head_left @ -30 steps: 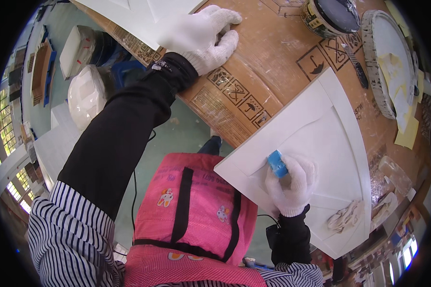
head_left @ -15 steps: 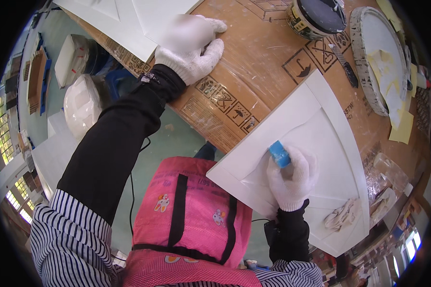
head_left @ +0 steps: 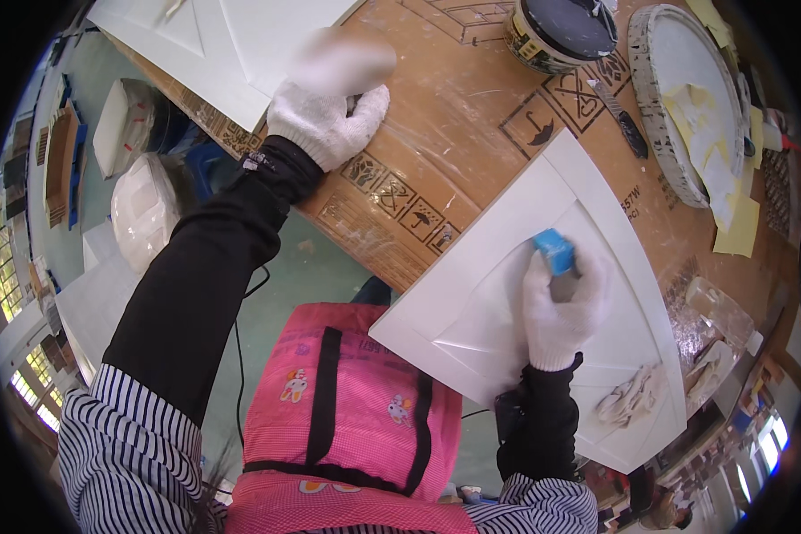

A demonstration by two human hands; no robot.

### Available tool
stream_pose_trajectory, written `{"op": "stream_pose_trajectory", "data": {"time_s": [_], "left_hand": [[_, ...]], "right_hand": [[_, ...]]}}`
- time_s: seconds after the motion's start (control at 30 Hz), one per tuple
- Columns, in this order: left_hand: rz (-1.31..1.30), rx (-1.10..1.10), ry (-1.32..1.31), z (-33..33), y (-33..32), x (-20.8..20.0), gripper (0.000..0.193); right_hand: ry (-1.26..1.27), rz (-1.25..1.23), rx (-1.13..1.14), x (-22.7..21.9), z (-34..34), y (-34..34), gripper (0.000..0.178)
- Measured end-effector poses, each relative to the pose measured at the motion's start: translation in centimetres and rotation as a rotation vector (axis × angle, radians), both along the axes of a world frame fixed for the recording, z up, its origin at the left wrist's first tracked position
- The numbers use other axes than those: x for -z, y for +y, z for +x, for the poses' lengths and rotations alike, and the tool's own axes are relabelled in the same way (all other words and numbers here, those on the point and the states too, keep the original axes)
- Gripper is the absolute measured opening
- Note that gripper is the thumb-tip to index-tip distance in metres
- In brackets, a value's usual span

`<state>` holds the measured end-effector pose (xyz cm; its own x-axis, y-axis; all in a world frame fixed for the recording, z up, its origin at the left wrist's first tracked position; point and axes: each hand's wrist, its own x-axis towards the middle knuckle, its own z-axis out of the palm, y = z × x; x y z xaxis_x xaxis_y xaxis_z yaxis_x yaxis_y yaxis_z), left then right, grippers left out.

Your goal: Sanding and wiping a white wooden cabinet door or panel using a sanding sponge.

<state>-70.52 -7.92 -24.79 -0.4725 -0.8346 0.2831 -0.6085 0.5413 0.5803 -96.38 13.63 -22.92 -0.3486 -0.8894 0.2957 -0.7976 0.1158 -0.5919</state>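
Note:
My right hand [head_left: 561, 307], in a white knit glove, pinches a small blue block [head_left: 554, 251] between thumb and fingers. It holds the block against a white panel [head_left: 472, 311] with one curved edge and raised or grooved lines; whether these are ridges or grooves I cannot tell. A crumpled, stained cloth [head_left: 630, 397] lies on the panel's near right part. My left hand [head_left: 325, 125], also gloved, rests on the brown cardboard [head_left: 436, 116], beside another white panel [head_left: 214, 53]. Its thumb shows, but a blurred patch hides the fingers.
Beyond the panel stand a tub of dark material [head_left: 561, 34] and a round white-smeared lid or tray [head_left: 654, 116] with yellowish paper on it. A utility knife [head_left: 621, 120] lies between them. A clear plastic bottle [head_left: 719, 311] is at the right. A cable [head_left: 238, 374] hangs at the left.
My right hand has slid the blue block up and to the right across the panel. My left hand has shifted slightly, its thumb drawn nearer the hand.

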Motion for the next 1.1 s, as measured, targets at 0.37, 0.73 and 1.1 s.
{"op": "stream_pose_trajectory", "data": {"time_s": [0.37,0.73,1.1], "left_hand": [[0.009,0.001,-0.011,0.1,-0.1,0.0,0.028],[0.003,-0.021,-0.023,0.0,0.1,-0.2,0.025],[-0.084,-0.004,-0.016,0.2,-0.2,0.6,0.027]], "right_hand": [[-0.002,-0.078,-0.048,0.2,-1.0,-1.1,0.04],[-1.118,-0.254,0.246,0.0,-0.6,-3.3,0.038],[-1.475,-0.256,0.307,-1.7,12.1,5.0,0.038]]}}
